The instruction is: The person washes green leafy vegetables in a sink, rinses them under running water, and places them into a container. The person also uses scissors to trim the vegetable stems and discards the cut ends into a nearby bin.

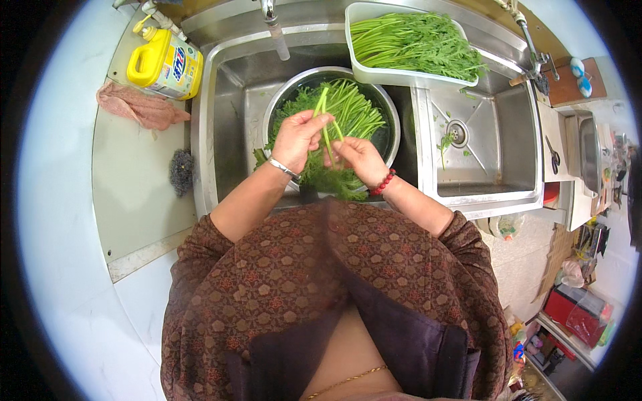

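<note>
Above a round metal basin in the left sink bowl, my left hand pinches a few green stems between thumb and fingers. My right hand grips the same stems lower down, its fingertips partly hidden among leaves. In the basin lie leafy greens in water, with cut stem ends toward the right and feathery leaves toward the left and front. A white plastic tub full of similar greens, laid with stems to the left, rests across the back of the sink divider.
A faucet hangs over the left bowl. Scraps of green lie around the drain in the right bowl. On the left counter are a yellow detergent jug, a pink cloth and a steel-wool scourer. Scissors lie at right.
</note>
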Demonstrator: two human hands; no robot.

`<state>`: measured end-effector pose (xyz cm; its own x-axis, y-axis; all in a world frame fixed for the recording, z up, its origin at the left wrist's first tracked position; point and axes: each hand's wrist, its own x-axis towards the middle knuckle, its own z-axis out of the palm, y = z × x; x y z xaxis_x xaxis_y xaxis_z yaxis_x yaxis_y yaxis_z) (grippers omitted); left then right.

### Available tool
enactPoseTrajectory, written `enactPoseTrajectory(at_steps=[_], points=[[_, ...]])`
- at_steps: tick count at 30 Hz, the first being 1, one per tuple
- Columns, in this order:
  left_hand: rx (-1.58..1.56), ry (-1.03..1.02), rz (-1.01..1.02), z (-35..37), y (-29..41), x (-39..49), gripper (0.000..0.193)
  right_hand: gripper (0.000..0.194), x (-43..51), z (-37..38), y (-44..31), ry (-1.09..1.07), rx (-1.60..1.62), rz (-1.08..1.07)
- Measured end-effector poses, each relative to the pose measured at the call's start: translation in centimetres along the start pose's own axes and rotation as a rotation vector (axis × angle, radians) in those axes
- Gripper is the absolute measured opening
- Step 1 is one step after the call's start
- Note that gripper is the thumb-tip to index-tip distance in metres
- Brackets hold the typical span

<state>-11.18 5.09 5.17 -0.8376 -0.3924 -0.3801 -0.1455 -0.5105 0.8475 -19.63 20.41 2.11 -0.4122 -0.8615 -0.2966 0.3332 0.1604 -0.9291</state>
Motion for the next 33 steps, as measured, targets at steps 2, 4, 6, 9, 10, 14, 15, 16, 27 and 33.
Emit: enactPoseTrajectory(at_steps=[2,4,6,9,10,14,15,16,27,33], points=[[0.013,0.014,0.048,-0.3,0.5,-0.4,0.017,0.028,0.1,-0.9,0.3,0.196,0.068,0.129],[0.067,0.009,0.07,-0.7,1.2,-0.7,0.018,0.028,0.2,-2.6,0.2,0.295,-0.041,0.237],[0.142,0.013,0.068,-0.8,1.7,-0.9,0.02,0.029,0.0,-3.8,-0.3,0.294,-0.489,0.088],[0.159,-0.019,0.067,-0.6,2.4,-0.8,0.02,0.038,0.0,-3.5,-1.5,0.261,-0.615,-0.229],[0.179,-0.026,0.053,-0.4,2.5,-0.7,0.02,0.038,0.3,-2.8,-2.0,0.22,-0.473,-0.246],[0.214,-0.056,0.04,0.1,2.7,-0.4,0.02,0.027,0.9,-0.1,-3.5,-0.032,-0.017,-0.152],[0.209,-0.053,0.03,0.1,2.7,-0.4,0.02,0.023,1.0,0.2,-3.7,-0.018,-0.051,-0.069],[0.224,-0.061,0.029,0.0,2.8,-0.4,0.02,0.018,1.2,0.4,-3.9,-0.039,-0.064,-0.043],[0.048,-0.213,-0.097,-0.9,3.0,-0.9,0.018,0.006,0.4,-0.7,-5.1,-0.239,-0.005,0.034],[-0.127,-0.136,-0.021,-1.3,3.6,-1.3,0.017,0.016,-1.3,-2.3,-5.9,-0.062,-0.669,-0.29]])
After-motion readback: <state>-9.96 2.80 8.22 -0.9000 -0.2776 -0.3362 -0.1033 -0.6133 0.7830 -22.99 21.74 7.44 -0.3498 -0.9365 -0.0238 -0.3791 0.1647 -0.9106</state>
